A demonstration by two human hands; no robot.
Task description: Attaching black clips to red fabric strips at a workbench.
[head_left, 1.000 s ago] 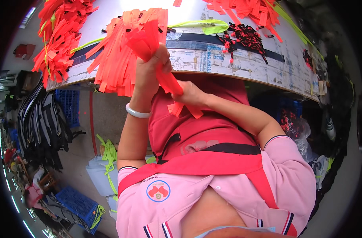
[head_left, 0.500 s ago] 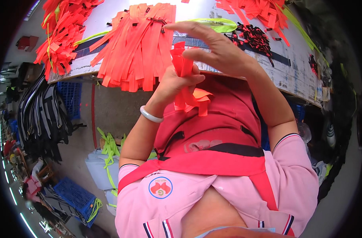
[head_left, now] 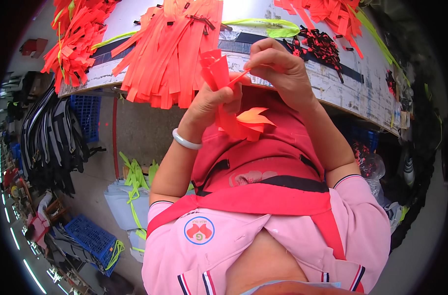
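Note:
My left hand (head_left: 211,101), with a pale bangle on its wrist, grips a bunch of orange-red strips (head_left: 219,78) upright in front of my chest; their loose ends (head_left: 251,120) curl below the fist. My right hand (head_left: 278,69) pinches the end of one strip from that bunch, just to the right of its top. Both hands hover at the near edge of the worktable (head_left: 293,46). A large flat pile of orange strips (head_left: 177,54) lies on the table just beyond my left hand.
More orange strips lie heaped at the table's far left (head_left: 74,42) and far right (head_left: 332,14). A cluster of black clips (head_left: 322,44) and a yellow-green strap (head_left: 268,24) lie on the table. Blue crates (head_left: 89,236), black straps (head_left: 52,132) and yellow-green webbing (head_left: 133,179) occupy the floor at left.
My right hand rose from beside the bunch, passed over its top, and now pinches one strip at its right. My left hand lifted the bunch slightly.

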